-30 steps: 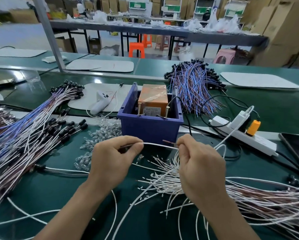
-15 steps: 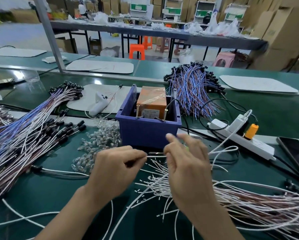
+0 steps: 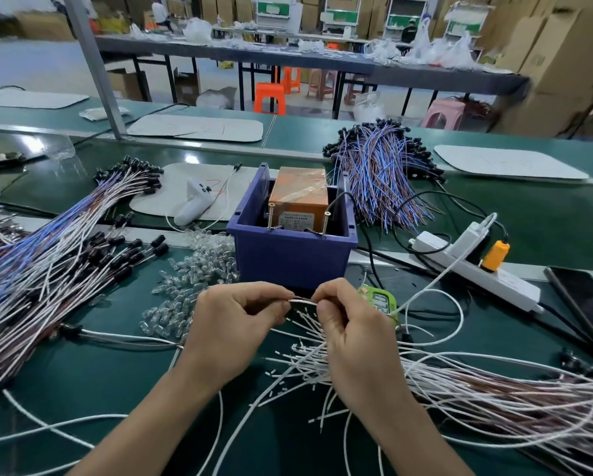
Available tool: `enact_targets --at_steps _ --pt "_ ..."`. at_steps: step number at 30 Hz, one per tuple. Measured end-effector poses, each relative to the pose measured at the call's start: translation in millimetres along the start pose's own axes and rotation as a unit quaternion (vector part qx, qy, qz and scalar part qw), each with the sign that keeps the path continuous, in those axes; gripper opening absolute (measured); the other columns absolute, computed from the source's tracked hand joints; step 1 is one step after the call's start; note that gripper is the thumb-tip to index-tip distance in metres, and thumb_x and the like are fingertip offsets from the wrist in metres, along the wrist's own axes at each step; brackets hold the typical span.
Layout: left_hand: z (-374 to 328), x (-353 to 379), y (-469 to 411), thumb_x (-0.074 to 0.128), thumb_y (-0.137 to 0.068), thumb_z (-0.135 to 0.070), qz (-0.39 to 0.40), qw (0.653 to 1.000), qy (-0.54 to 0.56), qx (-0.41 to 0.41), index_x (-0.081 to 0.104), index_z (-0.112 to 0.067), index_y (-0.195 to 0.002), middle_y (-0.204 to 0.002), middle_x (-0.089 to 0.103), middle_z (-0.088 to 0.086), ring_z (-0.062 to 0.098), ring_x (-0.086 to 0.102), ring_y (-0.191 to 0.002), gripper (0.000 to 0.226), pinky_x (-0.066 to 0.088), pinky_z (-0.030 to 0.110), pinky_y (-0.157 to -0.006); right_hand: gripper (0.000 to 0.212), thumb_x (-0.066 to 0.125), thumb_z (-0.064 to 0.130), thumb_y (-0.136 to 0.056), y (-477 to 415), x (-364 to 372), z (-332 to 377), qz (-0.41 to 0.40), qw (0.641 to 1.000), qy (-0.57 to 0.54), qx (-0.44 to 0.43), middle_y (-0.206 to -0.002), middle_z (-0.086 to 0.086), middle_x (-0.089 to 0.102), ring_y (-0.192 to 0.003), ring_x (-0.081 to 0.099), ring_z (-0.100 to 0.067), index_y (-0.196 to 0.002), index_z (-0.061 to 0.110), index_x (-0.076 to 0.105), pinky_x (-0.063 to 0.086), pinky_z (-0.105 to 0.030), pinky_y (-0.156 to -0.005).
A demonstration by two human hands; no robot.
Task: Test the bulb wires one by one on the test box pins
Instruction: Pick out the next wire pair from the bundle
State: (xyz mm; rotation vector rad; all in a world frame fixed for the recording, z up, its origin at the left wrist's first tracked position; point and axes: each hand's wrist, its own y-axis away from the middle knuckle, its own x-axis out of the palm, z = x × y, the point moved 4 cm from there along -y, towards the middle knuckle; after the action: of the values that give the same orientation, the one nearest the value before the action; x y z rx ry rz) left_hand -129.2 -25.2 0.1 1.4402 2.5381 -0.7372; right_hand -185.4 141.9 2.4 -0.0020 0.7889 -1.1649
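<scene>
Inside blue bin (image 3: 291, 261): orange test box (image 3: 300, 190); left hand (image 3: 233, 326), right hand (image 3: 353, 334) pinching one wire (image 3: 301, 300).

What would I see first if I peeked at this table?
The left hand and right hand in the middle, pinching one thin wire between them. Just behind sits a purple bin holding an orange test box, with a big heap of wires far left.

both hands (image 3: 235, 321) (image 3: 348, 324) close together, fingertips pinched

test box (image 3: 298, 201) in bin (image 3: 289, 259); loose bulbs (image 3: 192, 273) left, power strip (image 3: 473, 266) right, probably timer (image 3: 380, 302) before.
</scene>
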Motion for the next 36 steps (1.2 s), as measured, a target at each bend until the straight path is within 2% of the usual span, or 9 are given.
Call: enact_targets --at_steps 11,15,19,23,25,29,32,34,36 --pt "11.8 -12.5 -9.7 0.085 -0.081 -0.010 -0.066 0.986 0.121 -0.090 0.082 -0.031 -0.077 -0.069 0.077 0.002 0.015 0.073 -0.059 0.022 0.054 0.019 -0.055 0.024 0.060 0.013 -0.100 -5.6 -3.0 -13.0 -0.031 0.994 -0.094 0.050 -0.071 0.004 0.062 -0.062 0.053 -0.010 -0.089 0.034 0.063 0.041 -0.019 -0.057" --pt "2.2 1.1 -1.7 0.085 -0.079 -0.001 0.008 0.987 0.134 -0.089 0.084 -0.034 -0.085 -0.074 0.079 0.001 0.012 0.074 -0.066 0.033 0.056 0.017 -0.063 0.024 0.060 0.012 -0.100 -4.9 -2.0 -8.3 -0.024 0.992 -0.118 0.038 -0.072 0.004 0.065 -0.063 0.057 -0.009 -0.091 0.034 0.063 0.045 -0.020 -0.060" --pt "-6.9 23.6 8.2 0.084 -0.071 -0.012 0.057 0.945 0.290 -0.141 0.085 -0.017 -0.087 -0.077 0.077 0.010 0.013 0.066 -0.064 0.017 0.052 0.019 -0.060 0.018 0.058 0.017 -0.098 -1.2 4.4 0.7 0.006 0.977 -0.208 0.037 -0.074 0.003 0.068 -0.065 0.062 -0.007 -0.092 0.033 0.064 0.051 -0.022 -0.060" --pt "-10.1 33.5 9.7 0.080 -0.069 -0.020 0.075 0.891 0.414 -0.172 0.081 -0.006 -0.082 -0.067 0.063 0.013 0.018 0.061 -0.057 0.019 0.054 0.026 -0.054 0.011 0.056 0.028 -0.097 0.8 6.4 5.5 0.019 0.977 -0.212 0.030 -0.074 -0.004 0.070 -0.058 0.064 -0.014 -0.092 0.034 0.062 0.055 -0.043 -0.052" --pt "-11.2 33.5 9.9 0.077 -0.071 -0.019 0.060 0.891 0.409 -0.189 0.080 -0.008 -0.081 -0.069 0.065 0.012 0.018 0.062 -0.058 0.015 0.053 0.025 -0.055 0.010 0.056 0.028 -0.097 1.2 5.1 5.8 0.002 0.979 -0.203 0.026 -0.076 0.000 0.072 -0.063 0.070 -0.018 -0.091 0.035 0.062 0.059 -0.037 -0.058" --pt "-2.3 24.1 6.4 0.070 -0.083 -0.021 -0.061 0.890 0.376 -0.249 0.079 -0.018 -0.082 -0.092 0.080 0.007 0.013 0.075 -0.076 0.010 0.057 0.019 -0.063 0.010 0.056 0.028 -0.100 2.7 -4.7 6.7 -0.071 0.986 -0.147 0.013 -0.085 0.014 0.075 -0.084 0.074 -0.006 -0.094 0.035 0.059 0.056 -0.017 -0.073" --pt "-1.4 15.4 2.1 0.056 -0.102 -0.016 -0.088 0.881 0.388 -0.255 0.067 -0.016 -0.095 -0.094 0.080 0.010 0.021 0.078 -0.085 0.014 0.060 0.022 -0.063 0.010 0.055 0.034 -0.104 -0.1 -21.4 17.8 -0.105 0.990 -0.085 -0.046 -0.083 0.016 0.073 -0.074 0.071 -0.007 -0.094 0.034 0.058 0.055 -0.020 -0.063" --pt "-0.2 9.0 -1.1 0.053 -0.105 -0.016 -0.107 0.881 0.384 -0.256 0.064 -0.016 -0.095 -0.081 0.078 0.006 0.020 0.076 -0.073 0.015 0.058 0.022 -0.059 0.010 0.055 0.031 -0.104 -6.0 -39.0 27.9 -0.131 0.986 -0.050 -0.088 -0.080 0.014 0.070 -0.061 0.064 -0.008 -0.095 0.031 0.059 0.047 -0.018 -0.049" --pt "2.7 1.5 -4.9 0.054 -0.105 -0.016 -0.133 0.877 0.383 -0.258 0.065 -0.015 -0.094 -0.067 0.069 0.001 0.013 0.067 -0.059 0.016 0.055 0.021 -0.054 0.008 0.057 0.030 -0.101 -14.9 -64.5 35.6 -0.169 0.979 -0.029 -0.108 -0.080 0.015 0.070 -0.052 0.059 -0.006 -0.095 0.028 0.063 0.038 -0.010 -0.045"
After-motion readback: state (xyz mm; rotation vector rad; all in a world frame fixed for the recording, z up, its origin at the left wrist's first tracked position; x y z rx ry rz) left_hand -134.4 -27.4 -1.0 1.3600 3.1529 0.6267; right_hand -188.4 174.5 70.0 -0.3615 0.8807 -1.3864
